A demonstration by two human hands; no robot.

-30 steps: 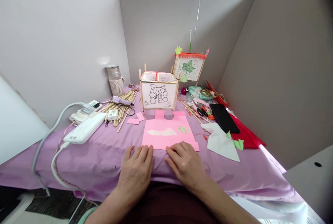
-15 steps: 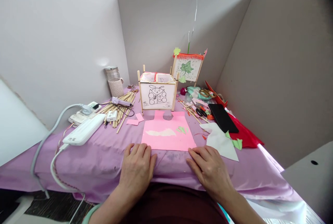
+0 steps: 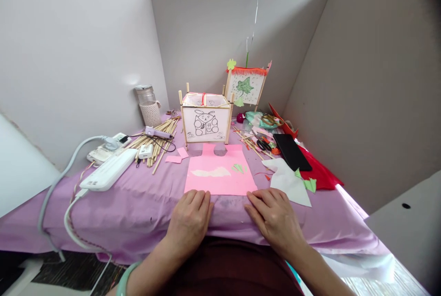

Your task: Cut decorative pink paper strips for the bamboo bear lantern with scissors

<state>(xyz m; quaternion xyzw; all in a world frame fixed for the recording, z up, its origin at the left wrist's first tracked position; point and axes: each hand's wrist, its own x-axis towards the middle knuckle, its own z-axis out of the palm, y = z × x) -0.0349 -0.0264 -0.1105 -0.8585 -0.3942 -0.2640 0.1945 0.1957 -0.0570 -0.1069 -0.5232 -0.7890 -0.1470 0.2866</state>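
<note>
Head cam: the pink paper sheet (image 3: 220, 187) lay flat on the purple tablecloth (image 3: 144, 213), just past both hands, its near edge running btwn them. L hand (image 3: 190, 216) was palm down at the near edge by the sheet's L corner, fingertips right at the paper, fingers close together & slightly bent, thumb a bit off to the side. R hand (image 3: 275, 215) sat at the near R corner in abt the same pose, fingers half curled, thumb sticking out below the edge. Couldn't tell if either one pinched the paper or only pressed on it, bc the palms & undersides were hidden. On the sheet itself: a pale patch (image 3: 210, 173) toward the middle & some green scraps (image 3: 238, 168) on the R.

Right behind the sheet stood a stick-framed box lantern (image 3: 206, 124) w/ a bunny drawing on its front, & behind that a leaf-picture panel (image 3: 250, 87) w/ red fringe, tilted a bit. Off to the L: loose wooden sticks (image 3: 161, 149), pink paper bits (image 3: 173, 159) & a white power bank-type thing (image 3: 109, 170) w/ a cable in it. Past the R hand were a white offcut (image 3: 291, 183), black-handled scissors (image 3: 264, 144), a black phone-like slab (image 3: 292, 151) & red fabric (image 3: 320, 172).
</note>
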